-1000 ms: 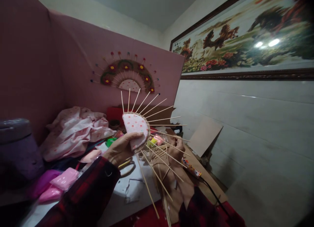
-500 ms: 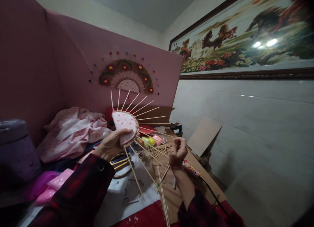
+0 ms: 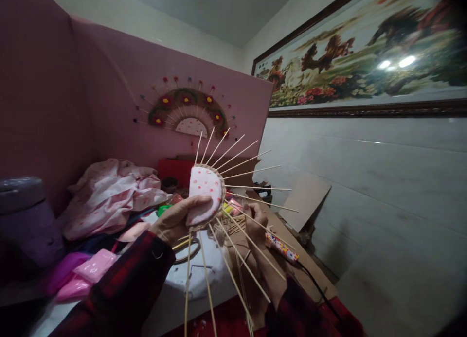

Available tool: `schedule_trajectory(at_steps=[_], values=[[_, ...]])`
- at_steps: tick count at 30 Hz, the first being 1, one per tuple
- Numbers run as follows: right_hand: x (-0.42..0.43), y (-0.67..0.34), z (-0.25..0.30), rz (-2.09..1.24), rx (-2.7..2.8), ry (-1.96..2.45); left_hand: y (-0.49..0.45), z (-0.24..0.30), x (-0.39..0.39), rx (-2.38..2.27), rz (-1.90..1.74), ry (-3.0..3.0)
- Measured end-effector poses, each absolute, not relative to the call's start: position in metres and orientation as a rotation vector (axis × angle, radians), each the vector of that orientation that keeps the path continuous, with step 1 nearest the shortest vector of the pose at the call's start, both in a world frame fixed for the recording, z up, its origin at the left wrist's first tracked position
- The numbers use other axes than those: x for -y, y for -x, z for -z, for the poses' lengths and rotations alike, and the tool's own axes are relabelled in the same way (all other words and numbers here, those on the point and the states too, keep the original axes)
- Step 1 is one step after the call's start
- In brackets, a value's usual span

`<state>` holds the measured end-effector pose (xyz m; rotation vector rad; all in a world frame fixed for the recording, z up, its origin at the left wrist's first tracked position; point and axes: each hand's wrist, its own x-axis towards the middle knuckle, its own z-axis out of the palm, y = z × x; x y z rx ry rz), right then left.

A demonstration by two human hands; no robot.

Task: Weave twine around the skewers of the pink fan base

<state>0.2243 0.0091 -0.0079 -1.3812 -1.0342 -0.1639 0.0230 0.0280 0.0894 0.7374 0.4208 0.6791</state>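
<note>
My left hand (image 3: 171,220) grips the lower part of a half-round fan base (image 3: 205,182), thumb across its front. White cloth with small red dots covers the base, and twine runs round its curved rim. Thin wooden sticks (image 3: 257,186) spread outward from that rim. Behind the lower right sticks is my right hand (image 3: 256,222), its fingers curled together; whatever they pinch is too small or hidden to make out. A glue gun with a colourful dotted body (image 3: 281,248) lies beside my right wrist, its black cord trailing off to the right.
A finished-looking fan with flowers (image 3: 187,99) hangs on the pink panel (image 3: 109,60). Dotted cloth (image 3: 113,191) is heaped at left, near pink packets (image 3: 95,266) and a purple lidded container (image 3: 27,225). Loose sticks (image 3: 235,226) and cardboard (image 3: 310,274) lie on the table.
My left hand has carried the fan base to the right and the sticks now overlap my right arm. My right hand has shifted slightly left, its fingers still curled.
</note>
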Motion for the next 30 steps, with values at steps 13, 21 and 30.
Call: schedule_trajectory(at_steps=[13,21,30], values=[[0.001,-0.207,0.005,0.102,1.092,1.485,-0.048,-0.070,-0.012,-0.361,-0.505,-0.689],[-0.009,-0.212,0.006,0.097,1.063,1.467,-0.046,-0.072,-0.008,-0.411,-0.627,-0.718],[-0.009,-0.224,0.003,0.098,0.959,1.390,-0.042,-0.069,-0.018,-0.377,-0.680,-0.746]])
